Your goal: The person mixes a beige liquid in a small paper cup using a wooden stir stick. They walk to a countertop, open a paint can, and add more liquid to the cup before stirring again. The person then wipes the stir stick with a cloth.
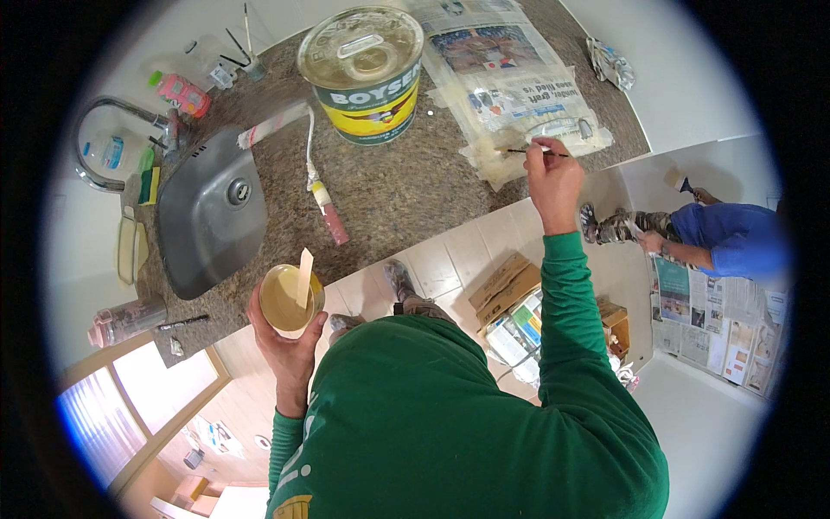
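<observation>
My left hand (288, 368) is wrapped round a small can of cream paint (281, 298), held near the counter's front edge. A flat wooden stick (305, 275) leans in the paint. My right hand (555, 183) pinches a thin dark-handled paintbrush (515, 151) over the counter's right part. Below the brush lies taped-down newspaper (484, 95) with cream paint smears along its near edge. A small silvery piece (585, 128) rests on the paper beyond my right hand; its kind is unclear.
A large lidded paint can (372, 104) stands mid-counter. Beside it lies a paint roller (333, 223), left of which is a steel sink (203, 233). Bottles and brushes line the back. Cardboard (506, 285) lies on the floor. At right, a person in blue (726, 233) holds a wide brush (679, 182).
</observation>
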